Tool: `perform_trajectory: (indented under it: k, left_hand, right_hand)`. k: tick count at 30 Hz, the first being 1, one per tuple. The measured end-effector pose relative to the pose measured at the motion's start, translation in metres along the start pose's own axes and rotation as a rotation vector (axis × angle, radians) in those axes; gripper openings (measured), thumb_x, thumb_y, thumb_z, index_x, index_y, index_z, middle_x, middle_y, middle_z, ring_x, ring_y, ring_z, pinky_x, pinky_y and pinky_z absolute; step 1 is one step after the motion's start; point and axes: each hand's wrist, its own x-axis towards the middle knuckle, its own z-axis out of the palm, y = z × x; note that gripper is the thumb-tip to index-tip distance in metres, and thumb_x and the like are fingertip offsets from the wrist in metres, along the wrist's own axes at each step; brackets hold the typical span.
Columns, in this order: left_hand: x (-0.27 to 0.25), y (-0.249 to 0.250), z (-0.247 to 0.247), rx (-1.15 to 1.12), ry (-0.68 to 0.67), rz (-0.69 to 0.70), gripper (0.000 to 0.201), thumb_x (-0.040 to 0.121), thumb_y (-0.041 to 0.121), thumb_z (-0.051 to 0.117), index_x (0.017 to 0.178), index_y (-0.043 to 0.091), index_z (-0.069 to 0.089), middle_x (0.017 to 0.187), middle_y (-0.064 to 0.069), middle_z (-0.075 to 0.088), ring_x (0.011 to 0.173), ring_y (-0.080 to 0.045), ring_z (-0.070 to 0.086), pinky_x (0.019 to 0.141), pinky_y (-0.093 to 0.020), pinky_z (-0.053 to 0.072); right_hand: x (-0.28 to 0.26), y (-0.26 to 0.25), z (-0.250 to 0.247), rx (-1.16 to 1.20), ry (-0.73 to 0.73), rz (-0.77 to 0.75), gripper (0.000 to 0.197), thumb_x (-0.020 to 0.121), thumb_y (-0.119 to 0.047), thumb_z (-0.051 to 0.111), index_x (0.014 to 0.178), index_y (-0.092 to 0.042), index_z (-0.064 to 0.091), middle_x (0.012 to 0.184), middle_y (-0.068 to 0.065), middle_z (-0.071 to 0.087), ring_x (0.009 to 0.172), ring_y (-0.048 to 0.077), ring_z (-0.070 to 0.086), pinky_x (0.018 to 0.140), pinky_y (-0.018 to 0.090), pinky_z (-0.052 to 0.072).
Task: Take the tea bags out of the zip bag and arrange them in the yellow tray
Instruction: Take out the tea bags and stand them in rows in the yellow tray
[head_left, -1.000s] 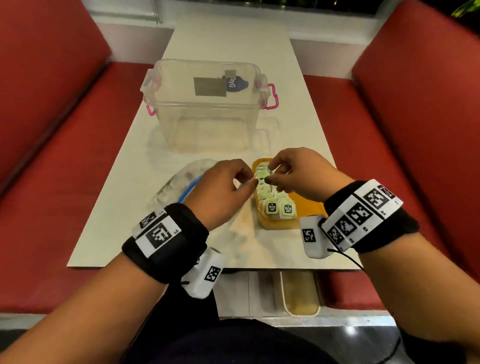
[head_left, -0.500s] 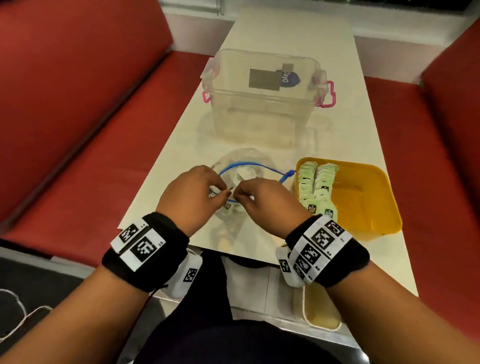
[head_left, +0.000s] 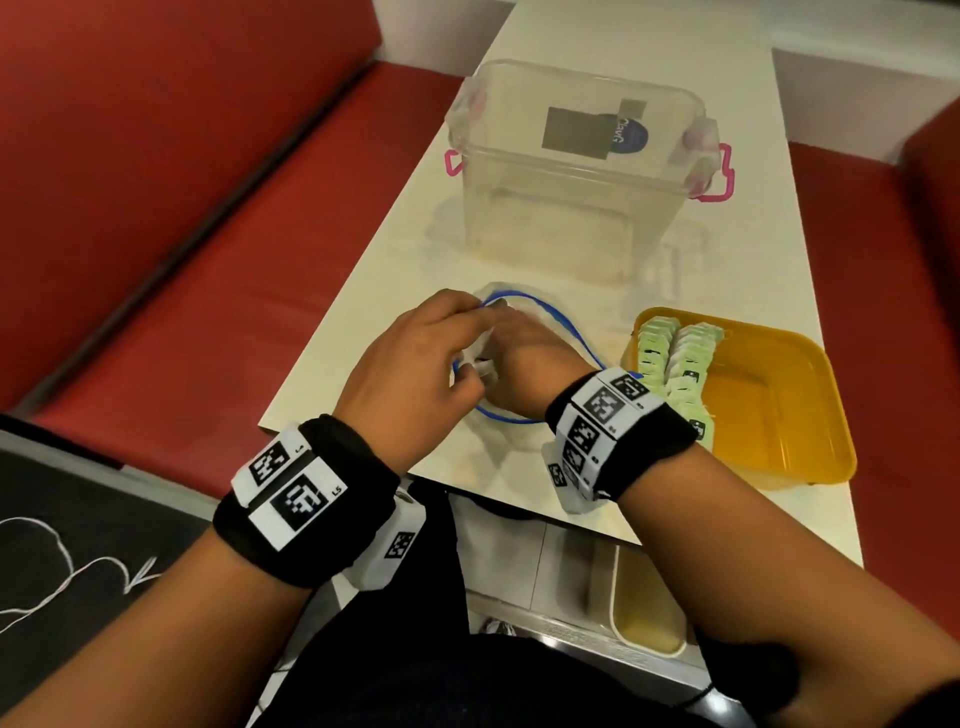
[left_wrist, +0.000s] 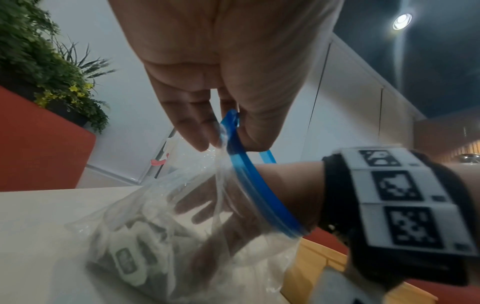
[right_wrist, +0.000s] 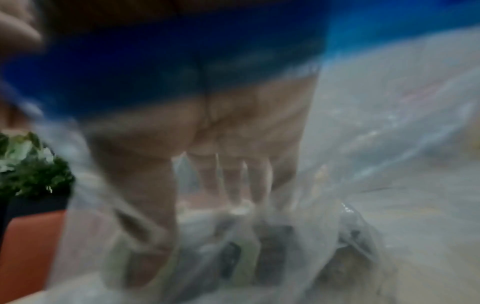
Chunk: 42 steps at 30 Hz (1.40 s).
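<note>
I see the left hand (head_left: 410, 374) pinching the blue zip rim of the zip bag (left_wrist: 166, 232), thumb vs. fingers, holding its mouth up off the bench (head_left: 363, 291). The right hand (head_left: 524, 358) is inside the bag to the wrist, fingers (right_wrist: 233, 176) extended onto loose tea bags (left_wrist: 127, 261); grip on any: can't tell. Approx. two rows of tea bags stand at the left side of the yellow tray (head_left: 779, 447), just right of the bag.

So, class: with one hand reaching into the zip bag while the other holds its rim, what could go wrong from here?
1. The left hand pinches only the blue rim of the zip bag; it may slip and close on the right hand.
2. Several tea bags in the bag could come out together and spill.
3. The withdrawing wrist could knock the rows in the yellow tray.
</note>
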Motion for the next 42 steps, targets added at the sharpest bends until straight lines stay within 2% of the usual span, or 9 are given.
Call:
perform_trajectory:
  k: [3, 9, 11, 13, 15, 24, 31, 37, 42]
  left_hand:
    - [-0.003, -0.001, -0.002, -0.026, -0.018, -0.018, 0.052, 0.079, 0.005, 0.058, 0.128, 0.022, 0.06, 0.12, 0.008, 0.053, 0.084, -0.009, 0.053, 0.074, -0.034, 0.053]
    - [-0.008, -0.008, -0.003, -0.04, 0.003, -0.033, 0.051, 0.079, 0.007, 0.059, 0.127, 0.023, 0.06, 0.118, 0.009, 0.052, 0.083, -0.011, 0.055, 0.072, -0.036, 0.053]
    - [-0.008, -0.008, -0.002, -0.039, 0.008, -0.035, 0.053, 0.079, 0.006, 0.059, 0.129, 0.025, 0.059, 0.118, 0.009, 0.052, 0.085, -0.013, 0.055, 0.072, -0.037, 0.053]
    - [-0.007, -0.008, 0.0, -0.027, 0.012, -0.037, 0.054, 0.079, 0.007, 0.058, 0.13, 0.025, 0.058, 0.12, 0.008, 0.052, 0.088, -0.014, 0.055, 0.073, -0.036, 0.054]
    - [-0.006, -0.008, 0.002, -0.019, 0.021, -0.041, 0.055, 0.08, 0.007, 0.059, 0.131, 0.025, 0.057, 0.121, 0.007, 0.052, 0.09, -0.014, 0.055, 0.073, -0.036, 0.054]
    - [-0.003, 0.001, 0.009, -0.071, 0.043, -0.067, 0.043, 0.087, 0.011, 0.055, 0.129, 0.021, 0.058, 0.117, 0.008, 0.052, 0.078, -0.013, 0.057, 0.075, -0.033, 0.05]
    - [0.004, 0.013, 0.013, -0.015, 0.039, -0.104, 0.042, 0.09, 0.011, 0.052, 0.13, 0.02, 0.057, 0.12, 0.005, 0.052, 0.077, -0.014, 0.058, 0.08, -0.034, 0.048]
    - [0.004, 0.021, 0.011, -0.005, 0.003, -0.114, 0.044, 0.089, 0.012, 0.053, 0.133, 0.018, 0.053, 0.121, 0.003, 0.05, 0.077, -0.014, 0.059, 0.076, -0.031, 0.047]
    - [0.009, 0.019, 0.008, -0.022, 0.087, -0.095, 0.047, 0.088, 0.012, 0.055, 0.135, 0.017, 0.052, 0.123, 0.003, 0.049, 0.079, -0.011, 0.058, 0.072, -0.027, 0.043]
  right_hand:
    - [0.009, 0.002, 0.004, -0.055, -0.087, 0.029, 0.05, 0.081, -0.033, 0.059, 0.129, -0.026, 0.046, 0.121, -0.008, 0.048, 0.107, 0.015, 0.052, 0.078, 0.028, 0.045]
    - [0.01, 0.001, 0.008, -0.059, -0.038, 0.014, 0.044, 0.085, -0.026, 0.058, 0.127, -0.02, 0.048, 0.118, -0.003, 0.055, 0.107, 0.017, 0.055, 0.086, 0.027, 0.043]
    - [0.008, 0.0, 0.009, -0.036, -0.009, 0.002, 0.029, 0.085, -0.023, 0.058, 0.114, -0.018, 0.055, 0.102, -0.003, 0.059, 0.094, 0.017, 0.059, 0.079, 0.027, 0.045]
    - [0.003, -0.002, 0.007, -0.048, 0.031, -0.016, 0.016, 0.086, -0.017, 0.057, 0.102, -0.016, 0.059, 0.086, -0.003, 0.058, 0.078, 0.016, 0.058, 0.064, 0.023, 0.037]
    - [-0.005, -0.002, 0.004, -0.086, 0.068, -0.04, 0.014, 0.085, -0.014, 0.056, 0.098, -0.014, 0.061, 0.081, 0.0, 0.06, 0.073, 0.02, 0.058, 0.059, 0.024, 0.035]
    - [-0.062, 0.007, -0.006, -0.049, 0.249, -0.035, 0.021, 0.085, -0.008, 0.05, 0.1, -0.013, 0.063, 0.091, 0.008, 0.062, 0.085, 0.029, 0.058, 0.063, 0.031, 0.037]
    - [-0.089, 0.018, -0.021, 0.269, 0.512, 0.039, 0.019, 0.081, -0.011, 0.062, 0.099, -0.013, 0.069, 0.097, 0.008, 0.069, 0.093, 0.028, 0.061, 0.076, 0.036, 0.047]
    - [-0.097, 0.018, -0.042, 0.725, 0.565, 0.152, 0.009, 0.076, -0.023, 0.073, 0.081, -0.016, 0.069, 0.076, 0.001, 0.07, 0.076, 0.02, 0.066, 0.07, 0.041, 0.054]
    - [-0.099, 0.026, -0.052, 1.005, 0.603, 0.177, 0.021, 0.07, -0.027, 0.077, 0.087, -0.016, 0.069, 0.084, 0.011, 0.073, 0.083, 0.034, 0.069, 0.073, 0.055, 0.056]
